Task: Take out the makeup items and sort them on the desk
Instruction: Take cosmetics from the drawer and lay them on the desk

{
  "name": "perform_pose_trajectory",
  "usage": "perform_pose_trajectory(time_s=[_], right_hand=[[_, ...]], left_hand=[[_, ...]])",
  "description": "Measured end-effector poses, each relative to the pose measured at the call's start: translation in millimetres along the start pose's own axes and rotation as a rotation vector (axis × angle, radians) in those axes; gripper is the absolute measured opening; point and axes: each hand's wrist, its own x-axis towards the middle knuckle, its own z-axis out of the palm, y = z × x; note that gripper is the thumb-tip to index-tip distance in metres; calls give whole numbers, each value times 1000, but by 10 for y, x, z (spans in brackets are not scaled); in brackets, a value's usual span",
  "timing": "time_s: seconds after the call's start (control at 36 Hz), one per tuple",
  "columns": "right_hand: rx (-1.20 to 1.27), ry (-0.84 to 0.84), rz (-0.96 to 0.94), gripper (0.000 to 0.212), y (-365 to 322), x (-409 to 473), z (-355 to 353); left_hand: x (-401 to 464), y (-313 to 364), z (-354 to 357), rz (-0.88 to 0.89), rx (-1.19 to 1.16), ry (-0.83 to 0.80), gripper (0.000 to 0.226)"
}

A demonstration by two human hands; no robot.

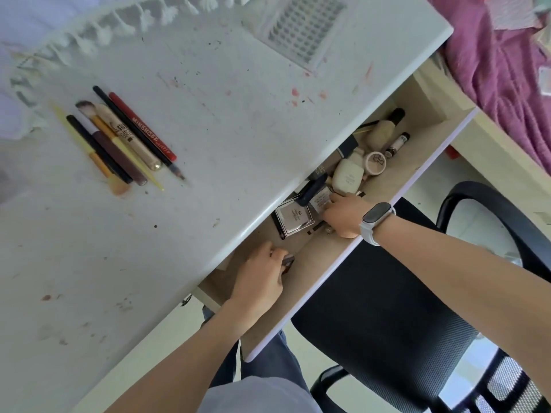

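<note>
A pulled-out wooden drawer (pixel 414 162) under the white desk (pixel 208 120) holds makeup: a silver square compact (pixel 293 217), a cream bottle (pixel 347 174), a round compact (pixel 376 163), a small dark-capped tube (pixel 396 143) and a beige bottle (pixel 383 129). My left hand (pixel 262 272) is inside the drawer, fingers closed on a small dark item (pixel 288 261). My right hand (pixel 343 214), with a watch on its wrist, reaches among the items next to a small labelled box (pixel 320 201); whether it grips anything is hidden. Several pencils and brushes (pixel 125 138) lie in a row on the desk.
A clear lidded tray (pixel 301 28) sits at the desk's far edge, next to a white tasselled cloth (pixel 98 34). A black mesh office chair (pixel 402 293) stands right below the drawer. Purple bedding (pixel 507 61) lies at the upper right.
</note>
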Motion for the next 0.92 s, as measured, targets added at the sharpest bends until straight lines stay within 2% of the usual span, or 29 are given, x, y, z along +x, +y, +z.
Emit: perform_pose_trajectory(time_s=[0.14,0.22,0.36,0.44,0.56,0.64,0.75,0.92], right_hand=[[100,174,-85,35,-14,-248,-108],[341,323,-78,32,-52,-423,-262],[971,531,-16,24,-212,-591,-605],[1164,615,-3,22,-343,-559,-894],[1334,736,40,16,-546,-339,-1324],[1321,760,44,22,-676,-80,-1649],[1244,645,33,41,-765,243,-2048],[1011,654,47,44,-885,636,-2424]], left_hand=[[-104,63,-244,107,-125,158,27],[-170,75,-438,73,-233,261,27],[-298,75,-868,-182,-577,449,15],[-356,-29,-1098,-360,-781,577,18],[-417,-273,-1351,-500,-1019,763,22],[-470,-539,-1496,-580,-1097,913,26],[-505,-946,-1651,-654,-1131,1084,29],[-475,-1431,-1799,-754,-1146,1160,34]])
